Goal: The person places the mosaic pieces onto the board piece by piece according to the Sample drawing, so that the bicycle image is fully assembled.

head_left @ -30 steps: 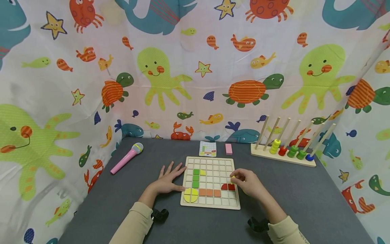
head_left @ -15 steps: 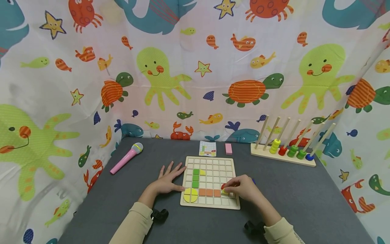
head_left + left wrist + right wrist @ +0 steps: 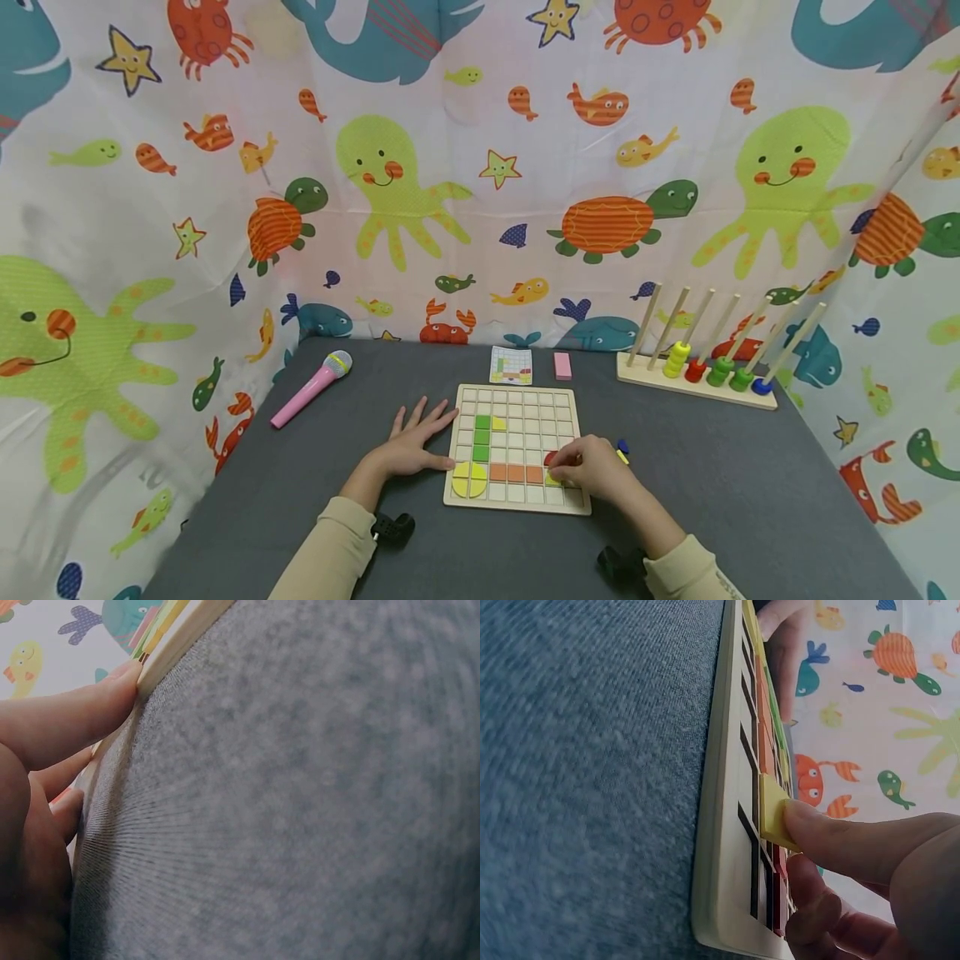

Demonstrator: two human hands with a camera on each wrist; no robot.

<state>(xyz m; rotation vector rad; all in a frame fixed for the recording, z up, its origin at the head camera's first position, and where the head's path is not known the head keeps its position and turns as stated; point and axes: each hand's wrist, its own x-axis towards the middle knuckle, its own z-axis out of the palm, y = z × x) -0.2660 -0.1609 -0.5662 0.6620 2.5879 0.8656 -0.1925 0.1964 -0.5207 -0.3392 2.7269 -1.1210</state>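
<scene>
My right hand (image 3: 596, 467) pinches a yellow tile (image 3: 774, 810) between thumb and fingers. In the right wrist view the tile sits over a cell of the wooden grid board (image 3: 530, 403), beside the row of orange tiles (image 3: 516, 474). Part of a red piece (image 3: 551, 457) shows behind the fingers. My left hand (image 3: 405, 450) lies with fingers spread at the board's left edge, thumb (image 3: 120, 694) touching the rim. Green tiles (image 3: 482, 439), one yellow tile (image 3: 498, 424) and a yellow circle (image 3: 469, 480) made of pieces fill other cells.
A pattern card (image 3: 512, 366) and pink block (image 3: 562, 366) lie behind the board. A pink toy microphone (image 3: 312, 392) is at left, a pegged rack with coloured beads (image 3: 697, 382) at back right. Small blue (image 3: 623, 446) and yellow pieces (image 3: 622, 457) lie right of the board.
My right hand has carried the yellow tile from the board's right edge left and toward me, down to the cell beside the orange row. My left hand has stayed in place.
</scene>
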